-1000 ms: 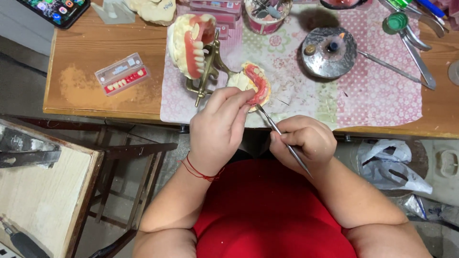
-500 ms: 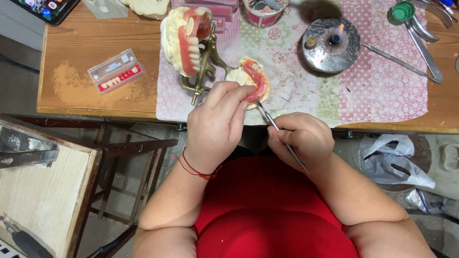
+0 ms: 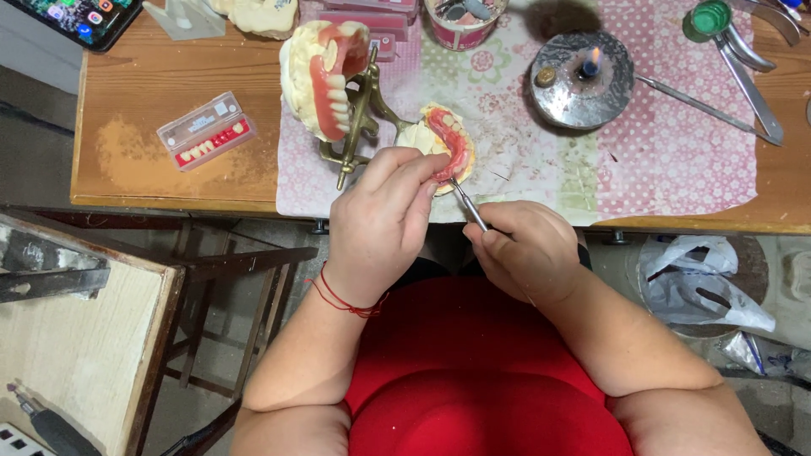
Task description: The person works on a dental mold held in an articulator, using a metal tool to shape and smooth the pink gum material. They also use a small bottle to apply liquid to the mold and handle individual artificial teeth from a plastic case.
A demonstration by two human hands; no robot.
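My left hand (image 3: 382,221) grips the lower plaster cast with its pink wax denture (image 3: 446,143) at the near edge of the table. In my right hand (image 3: 525,251) is a thin metal carving tool (image 3: 467,203), whose tip touches the wax rim of that denture. The cast sits on a brass articulator (image 3: 361,118), and the upper cast with pink wax and teeth (image 3: 325,74) is swung open to the left of it.
A lit spirit burner on a round metal dish (image 3: 583,80) stands at the right. A small card of spare teeth (image 3: 205,131) lies at the left. Metal instruments (image 3: 743,76), a pot of tools (image 3: 465,19) and a phone (image 3: 76,15) line the wooden table (image 3: 135,160).
The view has shifted a little, so the table sits lower in the frame. Both hands stay on the lower denture, and the tool tip has moved slightly along the wax.
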